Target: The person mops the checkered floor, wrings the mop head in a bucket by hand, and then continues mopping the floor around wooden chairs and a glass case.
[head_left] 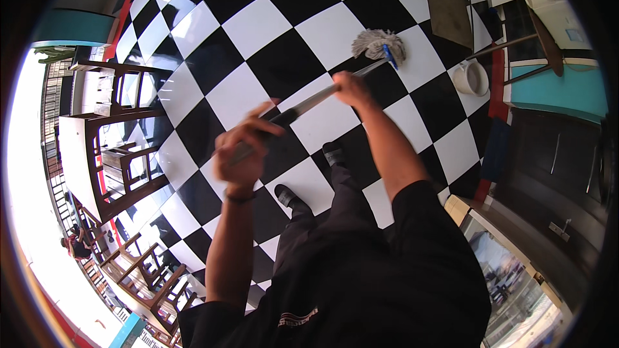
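A string mop (316, 98) slants from my left hand up to the right, with a silver pole and a dark grip section. Its greyish strands (371, 43) and blue clamp rest on the checkered floor (320, 27). My right hand (352, 89) is closed round the pole partway down. My left hand (244, 148), slightly blurred, is wrapped round the dark upper end, with one finger sticking out along it. A dark band circles my left wrist.
Wooden chairs and tables (106, 167) line the left side. To the right of the mop head stand a white bucket (471, 78) and a brown mat (448, 13). A chair (541, 38) is beyond them. A glass-fronted case (509, 277) stands near my right side.
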A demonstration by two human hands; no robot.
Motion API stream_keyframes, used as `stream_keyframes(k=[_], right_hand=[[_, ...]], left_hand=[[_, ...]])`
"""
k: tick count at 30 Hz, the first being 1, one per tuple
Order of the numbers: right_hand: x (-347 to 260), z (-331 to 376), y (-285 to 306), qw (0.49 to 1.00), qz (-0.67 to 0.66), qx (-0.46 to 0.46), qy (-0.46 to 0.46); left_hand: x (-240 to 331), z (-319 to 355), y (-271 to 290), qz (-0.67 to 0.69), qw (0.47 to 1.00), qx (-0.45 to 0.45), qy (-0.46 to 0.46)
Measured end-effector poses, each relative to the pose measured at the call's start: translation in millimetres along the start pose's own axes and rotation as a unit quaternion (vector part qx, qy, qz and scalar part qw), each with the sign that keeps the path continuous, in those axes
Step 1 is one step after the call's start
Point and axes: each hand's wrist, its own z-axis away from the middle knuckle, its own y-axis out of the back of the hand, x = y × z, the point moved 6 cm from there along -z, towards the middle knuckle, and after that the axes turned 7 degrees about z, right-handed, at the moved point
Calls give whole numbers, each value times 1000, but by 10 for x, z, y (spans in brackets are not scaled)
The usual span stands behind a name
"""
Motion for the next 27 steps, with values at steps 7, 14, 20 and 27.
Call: stream_keyframes(k=[7, 14, 20, 27], right_hand=[[778, 503, 54, 995, 52, 85, -22], [-1079, 907, -725, 991, 55, 23, 117], [-3236, 1655, -1322, 933, 1, -159, 322], [-5155, 3071, -1842, 811, -93, -427, 389]], left_hand=[[-506, 141, -667, -22, 998, -44, 30], [635, 1576, 414, -55, 992, 104, -48], [2206, 2989, 920, -176, 971, 147, -68], [3572, 4719, 987, -87, 892, 417, -152]])
